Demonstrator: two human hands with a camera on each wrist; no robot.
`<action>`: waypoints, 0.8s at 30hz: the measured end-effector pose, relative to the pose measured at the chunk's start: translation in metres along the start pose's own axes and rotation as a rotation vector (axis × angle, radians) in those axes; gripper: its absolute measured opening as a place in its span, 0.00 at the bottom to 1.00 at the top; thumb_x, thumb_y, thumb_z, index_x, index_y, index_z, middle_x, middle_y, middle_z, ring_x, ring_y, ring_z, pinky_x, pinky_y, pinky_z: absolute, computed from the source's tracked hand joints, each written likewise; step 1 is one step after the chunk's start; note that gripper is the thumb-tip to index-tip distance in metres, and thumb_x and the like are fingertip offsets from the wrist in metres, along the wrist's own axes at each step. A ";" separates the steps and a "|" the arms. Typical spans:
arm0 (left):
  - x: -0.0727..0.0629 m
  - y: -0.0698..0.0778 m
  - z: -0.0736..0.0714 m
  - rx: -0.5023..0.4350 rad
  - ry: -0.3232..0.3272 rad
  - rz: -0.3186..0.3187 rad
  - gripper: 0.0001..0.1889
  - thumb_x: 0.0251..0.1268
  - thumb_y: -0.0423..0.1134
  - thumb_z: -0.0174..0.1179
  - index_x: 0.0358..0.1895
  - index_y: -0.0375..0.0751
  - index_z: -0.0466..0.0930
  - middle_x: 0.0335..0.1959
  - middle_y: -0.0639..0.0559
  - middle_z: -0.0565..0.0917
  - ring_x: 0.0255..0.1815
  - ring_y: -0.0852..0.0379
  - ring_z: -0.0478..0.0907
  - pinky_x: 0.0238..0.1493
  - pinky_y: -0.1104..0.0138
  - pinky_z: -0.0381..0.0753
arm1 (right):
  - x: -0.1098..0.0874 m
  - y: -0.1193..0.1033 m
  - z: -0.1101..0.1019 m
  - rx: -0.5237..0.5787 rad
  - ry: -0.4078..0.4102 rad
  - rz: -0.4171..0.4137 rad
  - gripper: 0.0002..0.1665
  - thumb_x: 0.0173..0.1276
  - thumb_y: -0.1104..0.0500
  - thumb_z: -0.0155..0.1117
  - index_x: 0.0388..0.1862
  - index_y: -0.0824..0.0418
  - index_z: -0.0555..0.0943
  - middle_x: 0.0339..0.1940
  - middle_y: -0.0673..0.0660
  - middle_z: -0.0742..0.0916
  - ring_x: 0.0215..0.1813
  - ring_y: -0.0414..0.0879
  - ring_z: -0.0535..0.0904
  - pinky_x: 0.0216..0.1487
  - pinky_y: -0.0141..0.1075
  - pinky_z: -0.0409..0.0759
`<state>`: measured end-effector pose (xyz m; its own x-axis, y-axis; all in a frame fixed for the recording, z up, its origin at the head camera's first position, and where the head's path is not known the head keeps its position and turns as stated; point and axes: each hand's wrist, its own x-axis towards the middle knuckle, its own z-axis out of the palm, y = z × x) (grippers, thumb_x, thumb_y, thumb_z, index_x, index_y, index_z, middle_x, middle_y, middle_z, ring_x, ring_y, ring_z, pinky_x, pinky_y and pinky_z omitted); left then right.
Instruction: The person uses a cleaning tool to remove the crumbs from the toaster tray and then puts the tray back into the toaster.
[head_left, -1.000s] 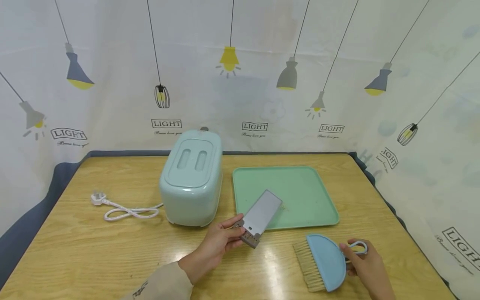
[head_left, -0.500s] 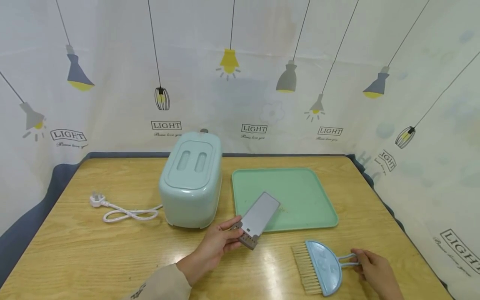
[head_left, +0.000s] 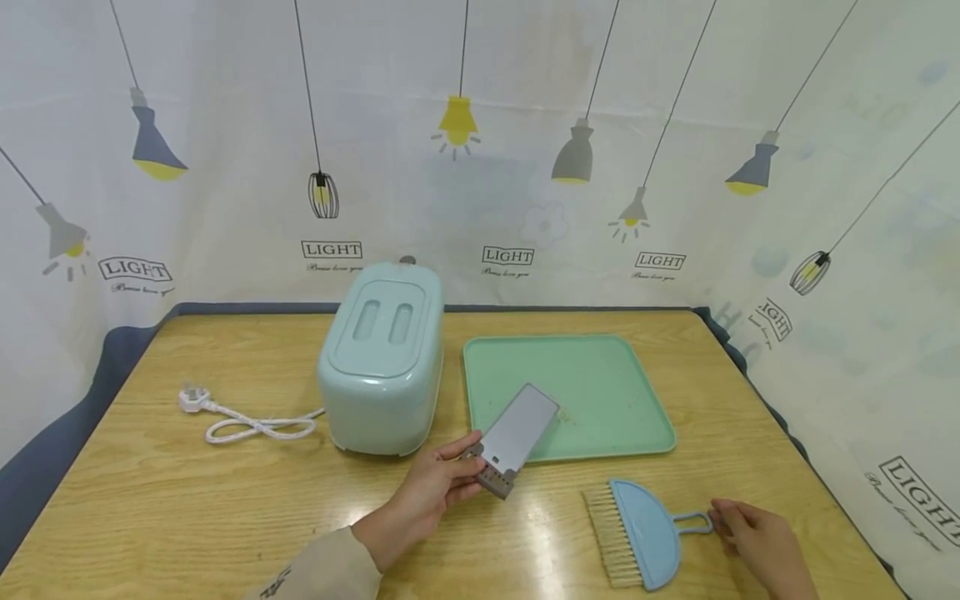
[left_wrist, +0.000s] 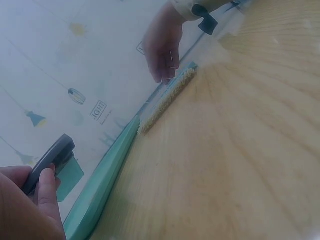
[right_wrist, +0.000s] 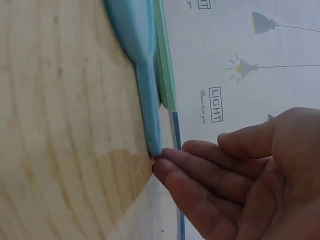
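My left hand pinches a toaster crumb tray, a flat grey plate with a brown end, between thumb and fingers. It is tilted over the near left part of a green tray, where a few crumbs lie. In the left wrist view the crumb tray shows edge-on. A light blue brush with pale bristles lies on the table, bristles to the left. My right hand is at the end of its looped handle, fingers extended and thumb apart, fingertips right at the handle's tip.
A pale blue toaster with a lid on top stands left of the green tray. Its white cord and plug lie on the wooden table. A printed curtain hangs behind.
My right hand has lowered the brush flat onto the table, let go of the handle and moved slightly right. My left hand and the crumb tray have barely moved.
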<state>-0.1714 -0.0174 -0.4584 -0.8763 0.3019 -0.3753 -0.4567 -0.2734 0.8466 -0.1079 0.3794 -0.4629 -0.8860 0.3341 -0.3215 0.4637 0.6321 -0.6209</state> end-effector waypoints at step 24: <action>-0.019 -0.004 -0.021 0.007 -0.007 -0.043 0.30 0.65 0.32 0.59 0.70 0.37 0.64 0.54 0.42 0.83 0.36 0.63 0.82 0.37 0.77 0.83 | 0.004 -0.072 -0.013 -0.196 -0.001 -0.437 0.39 0.79 0.45 0.41 0.74 0.74 0.53 0.69 0.80 0.63 0.67 0.77 0.60 0.57 0.69 0.69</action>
<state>-0.1565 -0.0412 -0.4626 -0.8546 0.3199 -0.4091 -0.4932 -0.2532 0.8323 -0.1448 0.3443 -0.4103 -0.9981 0.0076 -0.0610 0.0400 0.8331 -0.5516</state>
